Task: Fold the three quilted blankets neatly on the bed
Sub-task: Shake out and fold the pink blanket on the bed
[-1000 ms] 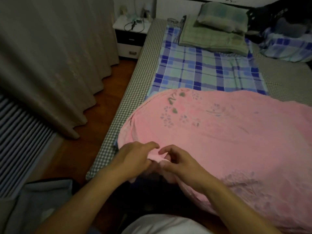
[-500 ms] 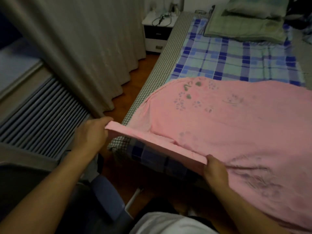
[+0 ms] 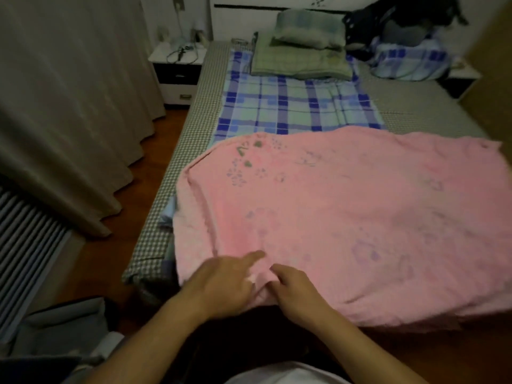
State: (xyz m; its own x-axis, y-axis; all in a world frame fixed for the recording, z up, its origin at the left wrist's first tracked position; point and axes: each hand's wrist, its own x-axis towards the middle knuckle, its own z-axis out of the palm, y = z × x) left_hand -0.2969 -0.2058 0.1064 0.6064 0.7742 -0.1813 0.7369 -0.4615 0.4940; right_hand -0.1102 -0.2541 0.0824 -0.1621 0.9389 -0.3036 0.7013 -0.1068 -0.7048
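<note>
Half a second ago your hands held the pink blanket's [image 3: 346,217] near edge lifted and stretched wide apart; now your left hand [image 3: 221,284] and right hand [image 3: 297,293] sit close together on it, and that edge lies flat

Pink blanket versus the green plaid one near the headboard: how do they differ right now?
The pink blanket lies spread wide across the foot of the bed, while the green plaid blanket sits folded into a compact stack. The pink blanket carries faint flower prints; the green plaid blanket has a check pattern. A pillow rests on the green one; both hands, left and right, are at the pink one's near edge. Both lie on the bed.
</note>
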